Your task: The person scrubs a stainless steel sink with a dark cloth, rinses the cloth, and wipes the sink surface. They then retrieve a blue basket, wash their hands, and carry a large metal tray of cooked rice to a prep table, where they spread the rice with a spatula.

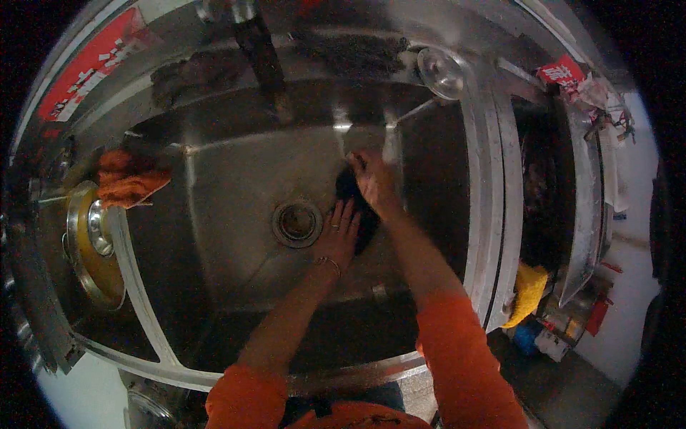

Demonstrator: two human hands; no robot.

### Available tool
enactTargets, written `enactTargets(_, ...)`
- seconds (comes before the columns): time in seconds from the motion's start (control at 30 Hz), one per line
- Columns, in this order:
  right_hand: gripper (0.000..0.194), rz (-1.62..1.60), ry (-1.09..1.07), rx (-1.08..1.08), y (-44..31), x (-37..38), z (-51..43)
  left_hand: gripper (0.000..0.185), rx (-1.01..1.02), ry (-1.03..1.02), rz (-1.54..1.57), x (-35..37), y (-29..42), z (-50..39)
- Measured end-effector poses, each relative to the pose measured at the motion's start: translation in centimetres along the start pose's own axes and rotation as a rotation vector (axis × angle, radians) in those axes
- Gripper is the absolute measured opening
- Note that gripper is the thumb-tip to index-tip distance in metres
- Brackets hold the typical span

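Both my hands are down inside a deep metal sink [241,161], on a dark, soft-looking item [370,228] that may be a cloth. My left hand [340,225] lies flat with its fingers stretched over the item's left edge, just right of the round drain [297,222]. Farther from me, my right hand [372,179] has its fingers bent at the item's upper end; whether they grip it is hard to tell in the dim light.
An orange cloth [128,179] hangs at the left divider, above a metal basin [88,268] with yellowish contents. A metal bowl [442,72] sits at the sink's far right corner. A faucet [262,59] reaches over the far edge. A yellow cloth [528,295] hangs at right.
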State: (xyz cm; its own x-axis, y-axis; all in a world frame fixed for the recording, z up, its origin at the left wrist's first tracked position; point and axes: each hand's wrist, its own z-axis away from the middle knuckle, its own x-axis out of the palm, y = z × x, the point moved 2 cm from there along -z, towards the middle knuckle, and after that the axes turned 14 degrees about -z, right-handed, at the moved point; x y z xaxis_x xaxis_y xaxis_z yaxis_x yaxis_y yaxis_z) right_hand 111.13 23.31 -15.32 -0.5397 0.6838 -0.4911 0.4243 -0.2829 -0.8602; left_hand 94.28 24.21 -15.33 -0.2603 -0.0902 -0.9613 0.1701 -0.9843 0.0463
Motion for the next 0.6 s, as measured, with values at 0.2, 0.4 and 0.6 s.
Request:
enactTargets(0.2,0.027,0.578,-0.489,0.127,2.4,4.6,7.0,0.071,0.058,-0.424,0.076,1.3,-0.7,-1.8)
enactTargets(0.4,0.032,0.231,0.135,-0.199,10.3,6.3,-0.9,0.078,0.024,-0.008,-0.020,-0.6,-0.4,2.0)
enactTargets(0.6,0.030,0.111,-0.195,-0.034,1.9,3.1,6.6,0.068,0.113,-0.529,0.006,-0.5,-0.6,-0.7)
